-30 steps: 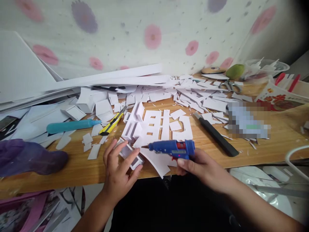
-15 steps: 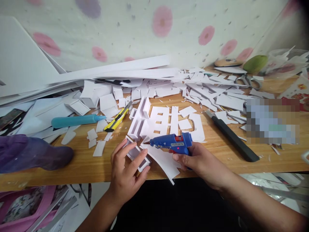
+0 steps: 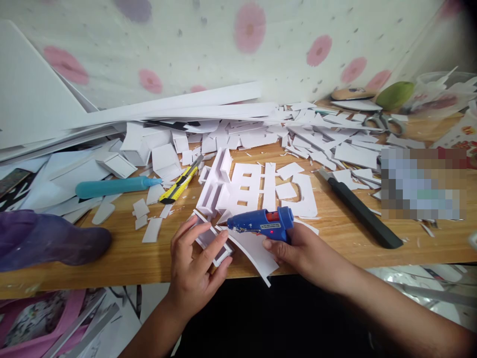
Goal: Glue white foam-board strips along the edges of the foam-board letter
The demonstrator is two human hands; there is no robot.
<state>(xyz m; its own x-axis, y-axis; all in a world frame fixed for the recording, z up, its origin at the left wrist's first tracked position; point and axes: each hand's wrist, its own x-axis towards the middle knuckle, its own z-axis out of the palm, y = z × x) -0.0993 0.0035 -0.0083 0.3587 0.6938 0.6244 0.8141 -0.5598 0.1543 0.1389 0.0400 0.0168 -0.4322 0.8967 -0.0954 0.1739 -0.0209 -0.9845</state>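
Observation:
My left hand [image 3: 199, 261] grips a small white foam-board box frame [image 3: 222, 252] at the front of the table, fingers over its long sides. In my right hand [image 3: 301, 247] is a blue hot glue gun [image 3: 261, 222] with a lit red light. Its nozzle points left and is close to the frame's far edge; whether it touches, I cannot tell. A curved white sheet [image 3: 251, 248] lies partly under the gun. Just beyond stand white open box pieces [image 3: 214, 186], beside a flat panel with cut-out windows [image 3: 248, 188].
A yellow utility knife [image 3: 181, 184] and a teal tube [image 3: 114, 186] lie to the left, near a purple object [image 3: 52, 240]. A black-handled cutter [image 3: 363, 211] lies to the right. White scraps [image 3: 316, 132] and scissors [image 3: 385, 123] are at the back of the wooden table [image 3: 137, 263].
The glue gun has moved slightly left, bringing its nozzle nearer the box frame. My left hand keeps its hold on the frame. The camera view has shifted a little.

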